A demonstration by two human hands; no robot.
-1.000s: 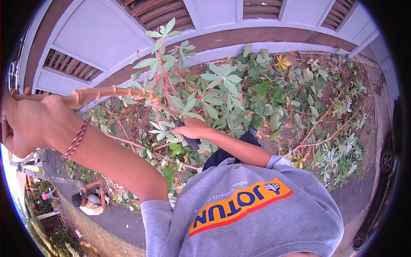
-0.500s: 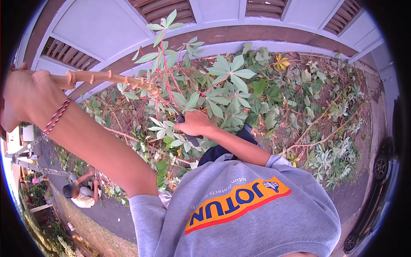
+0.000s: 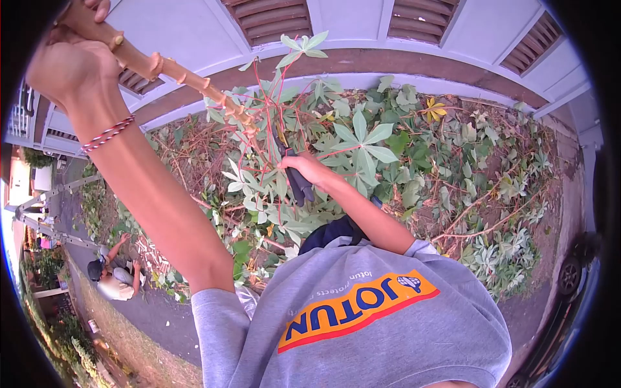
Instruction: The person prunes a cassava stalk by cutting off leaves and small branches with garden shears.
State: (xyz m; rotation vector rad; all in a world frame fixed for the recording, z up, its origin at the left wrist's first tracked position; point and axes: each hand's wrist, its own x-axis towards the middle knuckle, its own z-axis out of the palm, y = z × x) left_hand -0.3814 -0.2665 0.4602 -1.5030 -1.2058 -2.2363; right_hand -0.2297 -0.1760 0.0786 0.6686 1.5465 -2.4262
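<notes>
My left hand (image 3: pixel 81 68), raised at the upper left, is closed around a thick, knobbly brown cassava stem (image 3: pixel 184 74). The stem slants down to the right, its thinner end among red leaf stalks and green cassava leaves (image 3: pixel 365 145). In the middle of the view my right hand (image 3: pixel 309 169) grips the dark handles of pruning shears (image 3: pixel 299 186). The blades of the shears point up among the red stalks, just right of the stem's end. Leaves partly cover the area around the blades.
Cut leaves and branches (image 3: pixel 479 220) cover the ground ahead. A pale wall (image 3: pixel 349 22) with brown louvred vents runs behind them. At lower left a person (image 3: pixel 116 278) crouches on the pavement near a ladder (image 3: pixel 55 194). A dark car (image 3: pixel 569 275) stands at the right edge.
My left hand has risen with the stem, which now slopes more steeply. My right hand has shifted slightly right and up, and more of the shears shows.
</notes>
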